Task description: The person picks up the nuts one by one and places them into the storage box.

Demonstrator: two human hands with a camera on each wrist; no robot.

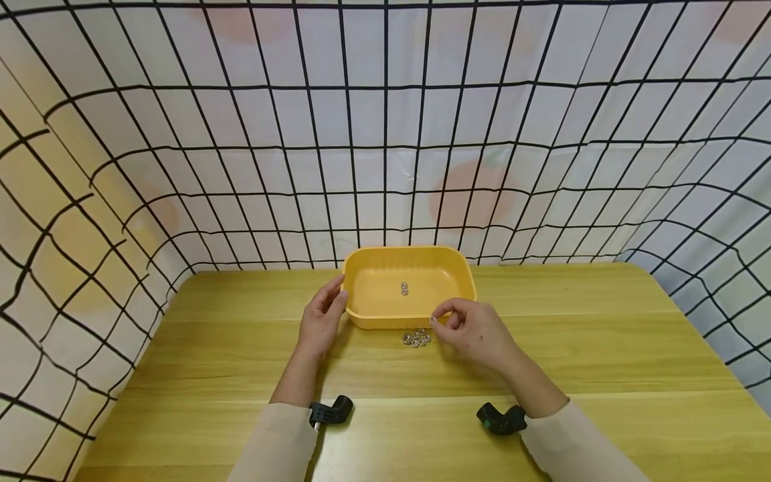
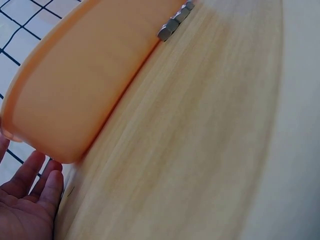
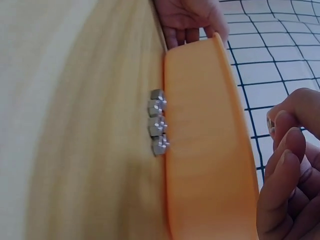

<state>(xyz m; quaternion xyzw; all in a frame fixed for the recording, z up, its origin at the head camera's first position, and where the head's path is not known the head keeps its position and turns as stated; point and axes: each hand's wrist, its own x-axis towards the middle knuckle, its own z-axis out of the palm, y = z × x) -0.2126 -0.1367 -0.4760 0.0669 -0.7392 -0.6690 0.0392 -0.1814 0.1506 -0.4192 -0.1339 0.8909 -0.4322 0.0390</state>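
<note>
A yellow tray [image 1: 373, 322] stands on the table, with two metal nuts [image 1: 404, 288] lying on its floor. The left hand [image 1: 320, 323] rests its fingers against the tray's left end; in the left wrist view the left hand's [image 2: 29, 200] fingers are relaxed beside the tray [image 2: 75, 85]. At the tray's front right edge, the right hand [image 1: 478, 333] pinches one nut [image 1: 432, 320] between thumb and index finger. The right wrist view shows the right hand [image 3: 295, 170] and the pinched nut [image 3: 270, 125] partly hidden by fingers. Several nuts [image 1: 417, 339] lie on the table before the tray.
The wooden table [image 1: 397, 428] extends to both sides and in front of the tray. Behind it and at both sides stands a black wire grid [image 1: 385, 146] over pale sheeting. Each wrist carries a black camera mount, left [image 1: 331, 411] and right [image 1: 502, 420].
</note>
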